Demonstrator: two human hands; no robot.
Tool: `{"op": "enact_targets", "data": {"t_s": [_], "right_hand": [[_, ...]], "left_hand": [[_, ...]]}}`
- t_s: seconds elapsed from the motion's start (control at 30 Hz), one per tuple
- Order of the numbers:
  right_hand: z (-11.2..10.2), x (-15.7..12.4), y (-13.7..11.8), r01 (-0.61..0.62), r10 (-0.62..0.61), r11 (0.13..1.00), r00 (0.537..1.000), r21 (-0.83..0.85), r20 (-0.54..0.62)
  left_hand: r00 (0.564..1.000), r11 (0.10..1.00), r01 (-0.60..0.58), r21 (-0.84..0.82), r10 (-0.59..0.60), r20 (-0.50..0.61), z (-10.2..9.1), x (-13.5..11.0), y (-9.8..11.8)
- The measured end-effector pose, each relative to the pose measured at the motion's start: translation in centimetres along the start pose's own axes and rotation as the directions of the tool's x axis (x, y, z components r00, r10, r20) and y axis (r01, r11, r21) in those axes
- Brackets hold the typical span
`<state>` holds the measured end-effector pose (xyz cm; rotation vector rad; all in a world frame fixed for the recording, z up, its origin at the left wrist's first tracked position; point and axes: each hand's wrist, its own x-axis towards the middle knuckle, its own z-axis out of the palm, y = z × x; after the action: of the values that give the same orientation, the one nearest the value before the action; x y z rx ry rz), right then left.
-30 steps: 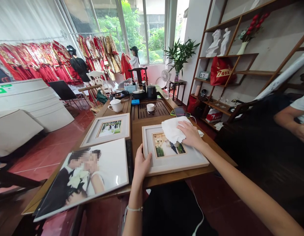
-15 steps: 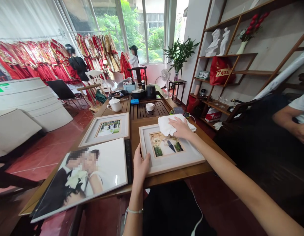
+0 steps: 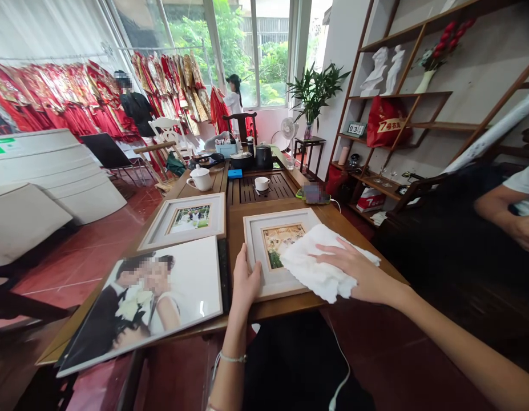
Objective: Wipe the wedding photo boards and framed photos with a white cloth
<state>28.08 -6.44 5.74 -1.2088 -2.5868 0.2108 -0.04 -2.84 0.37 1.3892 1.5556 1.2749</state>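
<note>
A light wooden picture frame (image 3: pixel 276 282) with a white mat and a small wedding photo lies on the wooden table's near edge. My left hand (image 3: pixel 246 278) grips its left side, thumb on top of the frame and fingers along the edge. Under my right hand (image 3: pixel 359 273), a crumpled white cloth (image 3: pixel 305 258) is pressed onto the glass, covering the right part of the photo and the frame's right corner. To the left lies a similar framed photo (image 3: pixel 159 229), and nearer me a large couple portrait panel (image 3: pixel 194 277) overhangs the table edge.
Behind the frame are a slatted tea tray (image 3: pixel 242 193) with a white cup (image 3: pixel 261 183), a lidded white teapot (image 3: pixel 200 178) and a phone (image 3: pixel 314 194) on a cable. A seated person's arm (image 3: pixel 501 208) shows at right. Two people stand near racks of red garments (image 3: pixel 71 108).
My right hand has swept the cloth from the frame's far right side toward me, uncovering the phone and hiding more of the photo. My left hand stays on the frame.
</note>
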Motion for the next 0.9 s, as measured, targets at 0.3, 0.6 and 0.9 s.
{"op": "enact_targets", "data": {"t_s": [0.3,0.6,0.9], "right_hand": [[1.0,6.4,3.6,-0.328,0.310,0.944,0.920,-0.041,-0.238],[0.7,12.7,4.1,-0.399,0.382,0.909,0.913,-0.119,-0.145],[0.8,4.4,-1.9,-0.061,0.059,0.998,0.996,0.034,0.068]], "left_hand": [[0.999,0.999,-0.038,0.022,0.038,0.025,-0.3,-0.2,0.4],[1.000,1.000,-0.018,0.011,0.018,0.017,-0.4,-0.4,0.5],[1.000,1.000,-0.009,0.011,0.009,-0.005,-0.1,-0.1,0.3]]}}
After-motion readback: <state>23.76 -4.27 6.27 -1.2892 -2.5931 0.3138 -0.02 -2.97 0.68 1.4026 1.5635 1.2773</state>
